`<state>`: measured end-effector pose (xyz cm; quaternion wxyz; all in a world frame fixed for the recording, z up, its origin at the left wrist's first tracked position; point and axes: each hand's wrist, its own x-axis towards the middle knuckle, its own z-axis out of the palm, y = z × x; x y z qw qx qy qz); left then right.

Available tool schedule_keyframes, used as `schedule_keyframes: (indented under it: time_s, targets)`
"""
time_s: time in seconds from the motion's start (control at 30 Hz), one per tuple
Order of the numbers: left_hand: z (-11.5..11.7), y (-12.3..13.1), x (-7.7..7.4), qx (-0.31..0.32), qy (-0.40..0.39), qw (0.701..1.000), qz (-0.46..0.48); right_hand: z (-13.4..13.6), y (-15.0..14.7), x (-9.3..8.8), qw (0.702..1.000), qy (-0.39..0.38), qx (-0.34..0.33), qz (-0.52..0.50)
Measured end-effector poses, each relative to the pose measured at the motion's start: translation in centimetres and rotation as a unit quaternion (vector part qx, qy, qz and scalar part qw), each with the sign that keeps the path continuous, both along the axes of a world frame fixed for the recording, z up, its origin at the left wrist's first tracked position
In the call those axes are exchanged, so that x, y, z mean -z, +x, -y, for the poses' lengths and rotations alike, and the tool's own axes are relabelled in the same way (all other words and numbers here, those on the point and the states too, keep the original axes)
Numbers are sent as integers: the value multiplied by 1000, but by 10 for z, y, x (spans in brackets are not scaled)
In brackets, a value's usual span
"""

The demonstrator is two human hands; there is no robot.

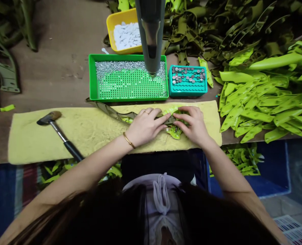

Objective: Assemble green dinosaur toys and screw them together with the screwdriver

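A long, curved olive-green plastic part [112,111] lies on the yellow cloth [38,143], its right end between my hands. My left hand [145,126] is closed over that part, fingertips pressing near its right end. On the other side, my right hand [193,125] pinches the same end together with a lime-green plastic piece [175,132]. More lime green shows above the fingertips and beside my left hand. My fingers hide how the pieces fit together. A hammer [60,131] with a black handle rests on the cloth at the left.
A power screwdriver [153,41] hangs over the green tray of screws [91,78]. Beside it stands a teal box [188,90] with small round metal pieces. Behind is a yellow bin [111,34] of white pieces. Lime-green parts [265,98] pile up right, olive parts [217,30] behind.
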<state>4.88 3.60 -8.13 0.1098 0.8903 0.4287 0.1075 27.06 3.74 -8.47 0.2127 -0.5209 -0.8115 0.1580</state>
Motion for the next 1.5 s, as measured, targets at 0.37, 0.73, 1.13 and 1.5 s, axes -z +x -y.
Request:
schedule_keyframes:
  time_s: [0.37, 0.73, 1.13, 1.5]
  targets:
    - [-9, -11, 7, 30, -41, 999, -1, -6, 0, -3, 998, -58, -4, 13]
    - [-3, 6, -11, -9, -39, 997, -70, -12, 2, -5, 995, -95, -13, -1]
    - [56, -27, 14, -445, 21, 781, 438, -9, 12, 18, 997, -10, -24, -76]
    - [42, -28, 14, -435, -287, 481, 705, -7, 12, 21, 996, 29, -51, -66]
